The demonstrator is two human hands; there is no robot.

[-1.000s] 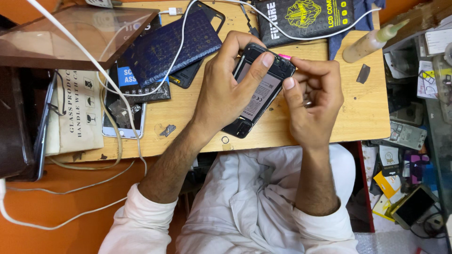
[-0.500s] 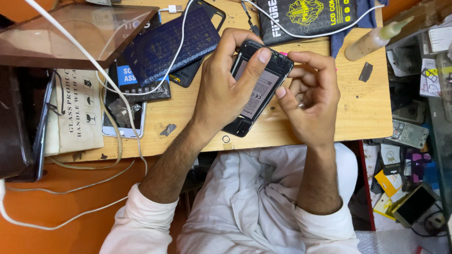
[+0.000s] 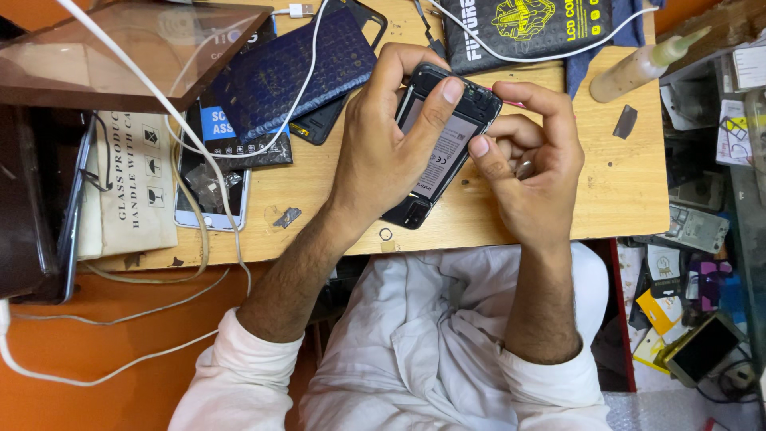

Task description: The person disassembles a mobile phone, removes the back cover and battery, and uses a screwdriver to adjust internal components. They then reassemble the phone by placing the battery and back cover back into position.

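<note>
- The opened phone (image 3: 441, 152) lies tilted on the near part of the wooden workbench (image 3: 335, 207), back cover off, its grey battery face up and its black frame showing all round.
- The left hand (image 3: 383, 152) wraps over the phone's left edge and clamps it, thumb pressed flat on the top of the battery; that grip looks firm enough to stop the body from sliding.
- The right hand (image 3: 531, 172) is curled beside the phone's right edge, thumb tip on the frame, fingers pinched round something thin and pinkish that I cannot make out properly.
- To do this well, I would judge the holding hand should bear on the frame more than on the battery, and whatever the right hand works with should stay shallow along the edge.
- Just beyond, a dark blue bubble-wrap pouch (image 3: 291, 72) lies over a black phone case, with a white cable (image 3: 191, 152) trailing across.
- A squeeze bottle (image 3: 638, 68) lies at the far right corner, near enough to be knocked.
</note>
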